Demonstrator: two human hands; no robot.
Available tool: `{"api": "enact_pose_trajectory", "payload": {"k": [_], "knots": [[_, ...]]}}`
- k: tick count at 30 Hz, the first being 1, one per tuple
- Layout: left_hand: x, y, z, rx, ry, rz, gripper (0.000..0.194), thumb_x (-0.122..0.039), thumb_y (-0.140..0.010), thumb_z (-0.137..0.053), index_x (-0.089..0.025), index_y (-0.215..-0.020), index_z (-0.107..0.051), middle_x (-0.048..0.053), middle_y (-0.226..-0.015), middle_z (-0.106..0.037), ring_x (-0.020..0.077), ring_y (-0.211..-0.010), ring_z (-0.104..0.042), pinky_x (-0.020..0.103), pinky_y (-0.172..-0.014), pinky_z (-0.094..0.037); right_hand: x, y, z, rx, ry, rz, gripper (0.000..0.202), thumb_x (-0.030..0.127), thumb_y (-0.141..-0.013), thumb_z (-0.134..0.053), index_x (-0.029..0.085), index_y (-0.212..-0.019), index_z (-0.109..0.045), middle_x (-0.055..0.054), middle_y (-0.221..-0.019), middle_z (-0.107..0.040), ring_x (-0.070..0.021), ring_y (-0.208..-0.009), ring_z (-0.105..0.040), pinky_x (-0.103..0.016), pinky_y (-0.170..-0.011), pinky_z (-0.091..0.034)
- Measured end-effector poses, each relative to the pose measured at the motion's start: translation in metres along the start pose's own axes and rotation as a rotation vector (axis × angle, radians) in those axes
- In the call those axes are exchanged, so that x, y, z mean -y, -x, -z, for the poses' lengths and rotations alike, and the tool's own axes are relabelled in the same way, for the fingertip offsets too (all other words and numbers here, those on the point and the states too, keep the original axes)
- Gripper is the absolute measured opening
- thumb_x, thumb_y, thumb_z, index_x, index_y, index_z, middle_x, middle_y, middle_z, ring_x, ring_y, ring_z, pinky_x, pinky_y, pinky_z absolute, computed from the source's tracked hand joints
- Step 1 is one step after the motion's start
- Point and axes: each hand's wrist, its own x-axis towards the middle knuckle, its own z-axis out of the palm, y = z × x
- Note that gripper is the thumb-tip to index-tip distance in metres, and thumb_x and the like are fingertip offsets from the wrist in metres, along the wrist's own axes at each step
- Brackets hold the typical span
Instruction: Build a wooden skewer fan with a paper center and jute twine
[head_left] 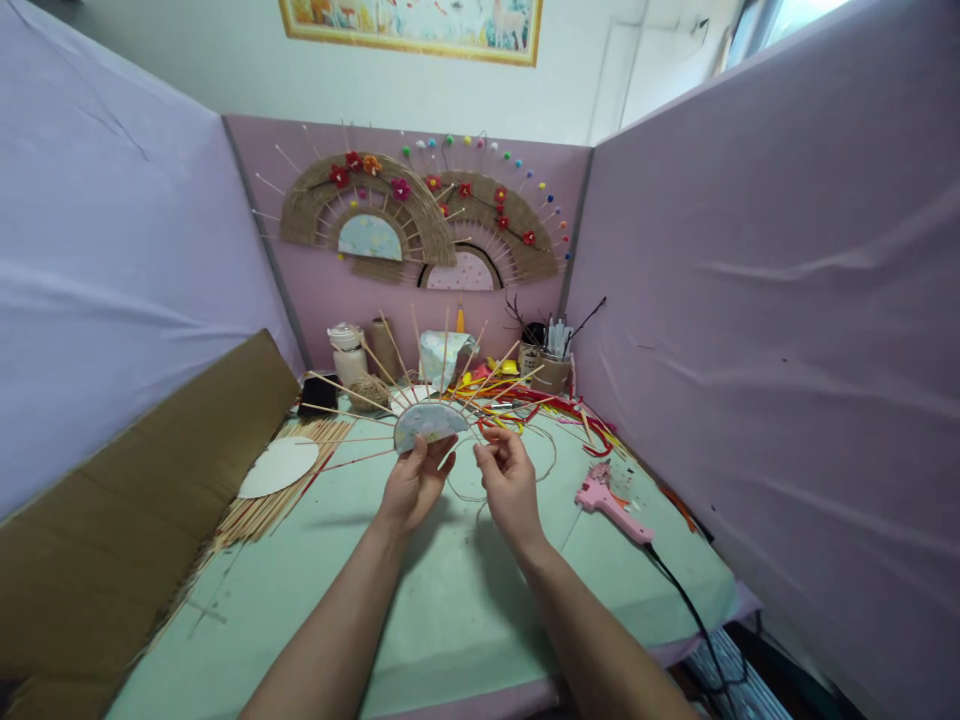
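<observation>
A half-round piece (429, 424) covered in pale blue patterned material is held up over the table, with thin wooden sticks (409, 350) fanning out from its curved edge. My left hand (418, 480) grips its lower straight edge between thumb and fingers. Just right of it, my right hand (510, 475) is closed in a pinch on thin twine (553, 460), which hangs in a loose loop behind and below the hand. The exact spot where the twine meets the half-round is too small to make out.
A pink glue gun (611, 505) lies at right, its black cord running off the table. Bundled sticks under a white oval (279, 467) and a cardboard sheet (150, 520) lie left. Behind are a twine ball (369, 393), coloured pipe cleaners (540, 400) and two finished fans (367, 200).
</observation>
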Motion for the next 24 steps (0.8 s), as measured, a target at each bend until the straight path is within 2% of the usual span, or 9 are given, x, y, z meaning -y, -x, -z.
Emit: {"api": "enact_pose_trajectory", "payload": {"k": [3, 8, 13, 24], "knots": [[0.001, 0.0, 0.001, -0.01, 0.019, 0.011, 0.026, -0.036, -0.072, -0.08, -0.019, -0.088, -0.07, 0.005, -0.09, -0.076, 0.0197, -0.097, -0.066, 0.034, -0.086, -0.042, 0.002, -0.001, 0.005, -0.061, 0.121, 0.13, 0.022, 0.035, -0.088, -0.058, 0.018, -0.101, -0.064, 0.0, -0.076, -0.061, -0.0133, -0.067, -0.054, -0.026, -0.063, -0.045], [0.0, -0.001, 0.001, -0.029, 0.057, 0.042, 0.021, -0.037, -0.079, -0.073, -0.018, -0.088, -0.07, 0.006, -0.089, -0.076, 0.0187, -0.095, -0.067, 0.033, -0.083, -0.044, -0.001, -0.001, 0.005, -0.095, 0.167, 0.234, 0.019, 0.032, -0.089, -0.057, 0.018, -0.096, -0.068, -0.006, -0.094, -0.07, -0.0189, -0.087, -0.063, -0.032, -0.081, -0.048], [-0.001, -0.001, 0.001, -0.03, 0.081, 0.057, 0.019, -0.036, -0.085, -0.066, -0.018, -0.088, -0.069, 0.006, -0.089, -0.076, 0.0176, -0.092, -0.067, 0.032, -0.081, -0.046, -0.007, -0.002, 0.005, -0.063, 0.204, 0.234, 0.018, 0.031, -0.09, -0.057, 0.019, -0.093, -0.069, -0.005, -0.088, -0.069, -0.0183, -0.082, -0.063, -0.031, -0.077, -0.049], [-0.001, 0.0, 0.002, -0.02, 0.091, 0.083, 0.021, -0.035, -0.088, -0.063, -0.016, -0.09, -0.07, 0.008, -0.091, -0.075, 0.018, -0.094, -0.066, 0.031, -0.083, -0.046, -0.01, 0.0, 0.003, -0.035, 0.232, 0.26, 0.016, 0.028, -0.089, -0.057, 0.02, -0.092, -0.071, -0.004, -0.086, -0.068, -0.018, -0.08, -0.063, -0.03, -0.075, -0.048]]}}
